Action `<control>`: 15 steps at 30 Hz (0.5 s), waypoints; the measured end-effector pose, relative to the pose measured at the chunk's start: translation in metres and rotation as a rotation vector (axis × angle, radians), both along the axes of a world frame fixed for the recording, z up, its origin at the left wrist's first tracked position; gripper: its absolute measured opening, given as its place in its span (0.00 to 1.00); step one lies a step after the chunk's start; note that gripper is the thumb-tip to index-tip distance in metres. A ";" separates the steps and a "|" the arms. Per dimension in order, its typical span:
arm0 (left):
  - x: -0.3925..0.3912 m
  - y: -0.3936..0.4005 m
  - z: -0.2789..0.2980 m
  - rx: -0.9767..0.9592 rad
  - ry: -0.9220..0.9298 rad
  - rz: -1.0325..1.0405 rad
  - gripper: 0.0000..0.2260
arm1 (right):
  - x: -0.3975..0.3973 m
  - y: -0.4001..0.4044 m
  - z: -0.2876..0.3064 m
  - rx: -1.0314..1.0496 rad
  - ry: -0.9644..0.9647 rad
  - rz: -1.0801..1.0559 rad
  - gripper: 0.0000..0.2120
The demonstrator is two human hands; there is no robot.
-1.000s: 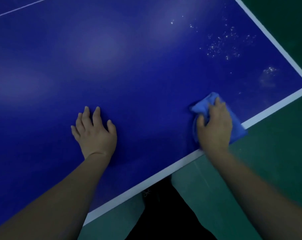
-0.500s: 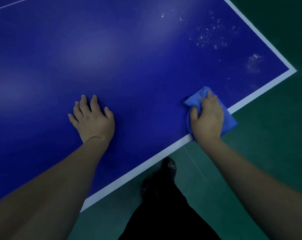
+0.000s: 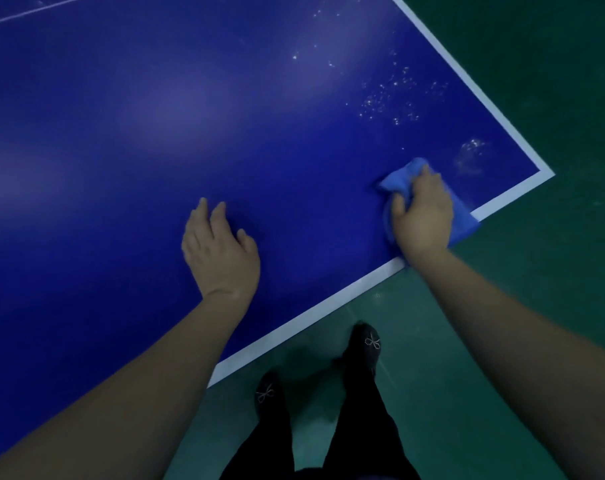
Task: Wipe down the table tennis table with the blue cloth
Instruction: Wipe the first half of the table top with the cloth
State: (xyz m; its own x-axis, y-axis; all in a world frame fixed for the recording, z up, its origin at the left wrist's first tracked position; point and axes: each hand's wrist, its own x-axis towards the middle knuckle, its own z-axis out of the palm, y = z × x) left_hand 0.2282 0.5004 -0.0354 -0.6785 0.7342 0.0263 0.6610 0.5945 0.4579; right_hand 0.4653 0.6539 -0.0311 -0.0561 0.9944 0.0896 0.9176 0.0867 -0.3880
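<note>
The right hand [image 3: 424, 220] is down on the blue cloth [image 3: 403, 178], fingers curled over it and bunching it against the desk [image 3: 155, 140], close to the desk's near right corner; the cloth pokes out beyond the fingertips toward the middle of the desk, and its other end spills past the white border line [image 3: 315, 315] and hangs a little over the desk's near edge; the heel of that hand sits right at the border line. The left hand [image 3: 221, 251] is on the desk too, well apart from the cloth, toward the desk's centre line side; its fingers are loosely spread and it holds nothing; whether the palm lies fully flat on the desk I cannot tell, as the thumb side looks slightly raised. Beyond the cloth, deeper into the desk from the corner, a scatter of white specks [image 3: 391, 102] glints on the blue surface, and a paler smudge [image 3: 471, 155] sits just beside the right border, near the cloth but not touching it. The desk itself is deep blue with soft light patches across it; a thin white line [image 3: 34, 10] crosses its far left part. Below the desk's near edge, on the green floor [image 3: 536, 289], two dark shoes [image 3: 365, 348] with small bows stand apart, under black trouser legs [image 3: 360, 427].
</note>
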 end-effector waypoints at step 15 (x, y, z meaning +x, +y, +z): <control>0.057 0.059 -0.018 -0.222 0.070 0.008 0.27 | 0.037 0.042 -0.009 -0.053 -0.003 0.348 0.21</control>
